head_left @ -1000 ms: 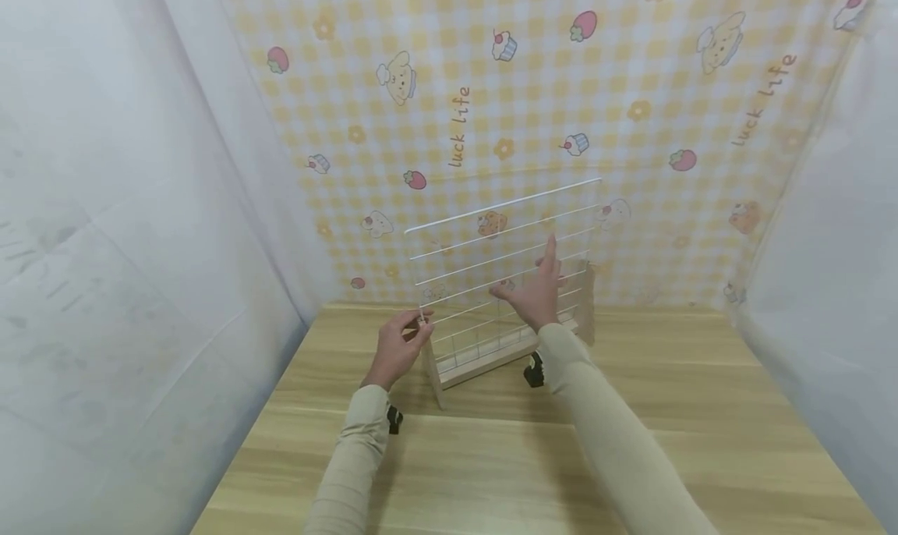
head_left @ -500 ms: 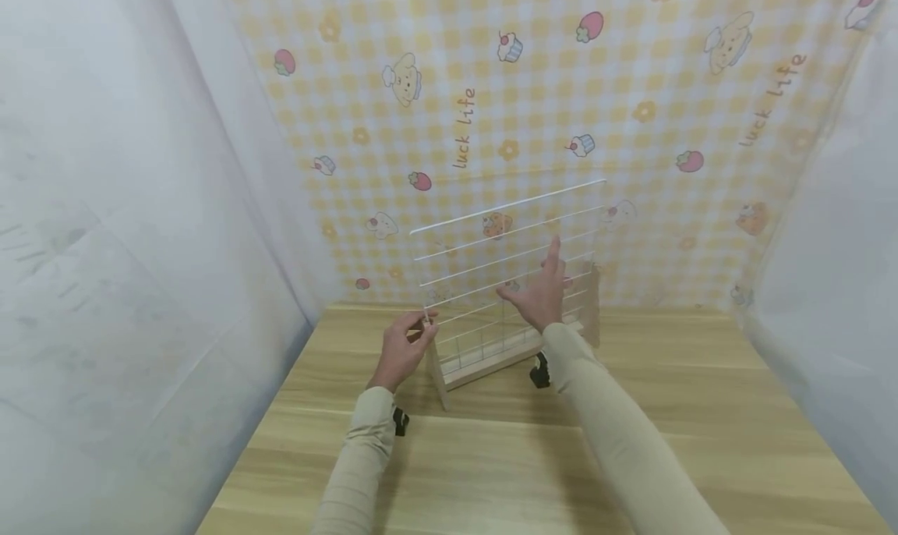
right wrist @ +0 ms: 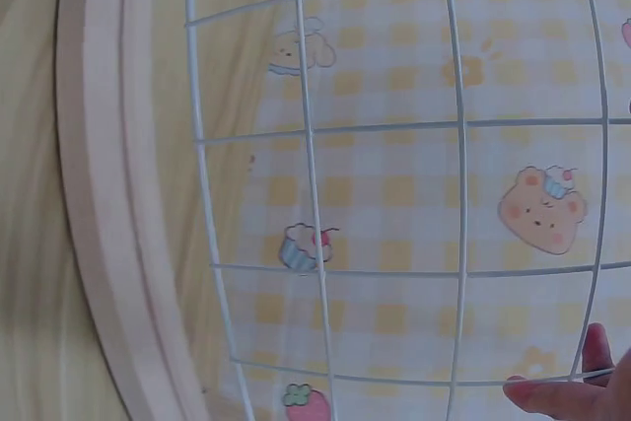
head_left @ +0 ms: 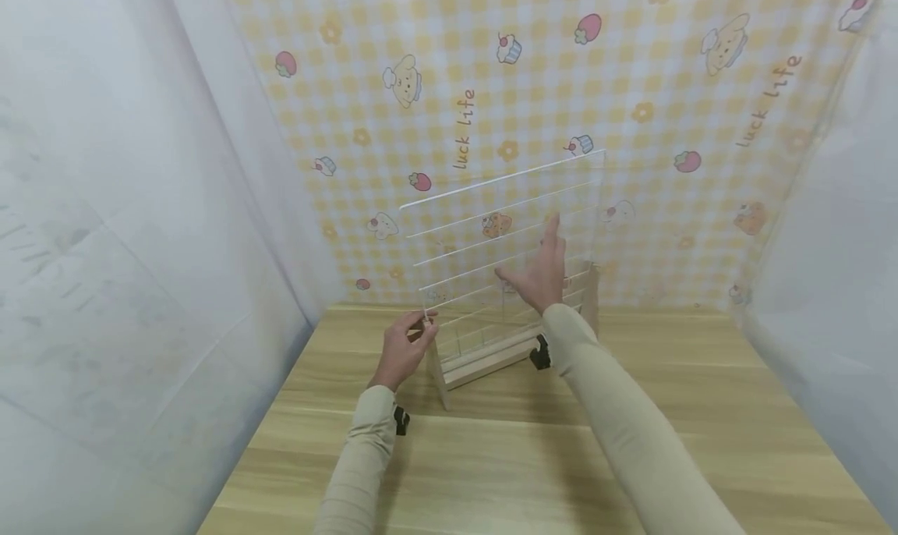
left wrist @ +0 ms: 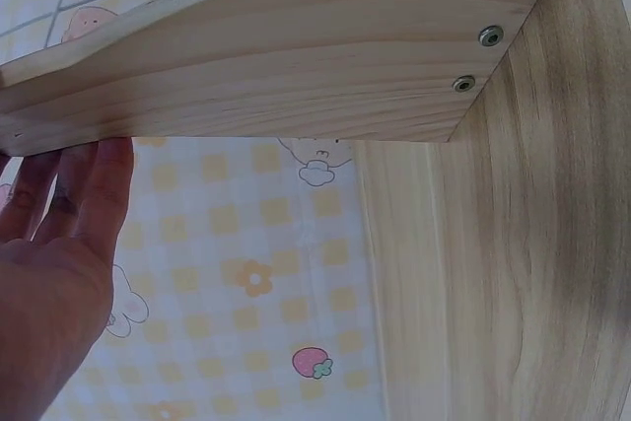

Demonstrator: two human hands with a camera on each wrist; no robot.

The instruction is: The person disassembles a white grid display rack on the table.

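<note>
A white wire grid (head_left: 502, 179) stands tilted in a pale wooden stand (head_left: 491, 366) near the back of the table. My left hand (head_left: 398, 354) holds the upper end of the stand's left side panel between thumb and fingers. In the left wrist view, its fingers lie against the edge of that side panel (left wrist: 296, 66), which has two metal bolts near its base. My right hand (head_left: 542, 274) is on the grid, index finger pointing up and thumb out to the left. The right wrist view shows a wire (right wrist: 385, 380) passing between thumb and finger.
The wood-grain table (head_left: 505, 472) spreads in front and to both sides. A yellow checked cloth (head_left: 533, 90) hangs close behind the grid. White sheets wall in the left (head_left: 140, 285) and right (head_left: 828, 301). Small black devices (head_left: 540, 353) sit at both wrists.
The wire grid has risen in the stand over the last half second, and my right hand has moved slightly up with it. My left hand has stayed on the side panel.
</note>
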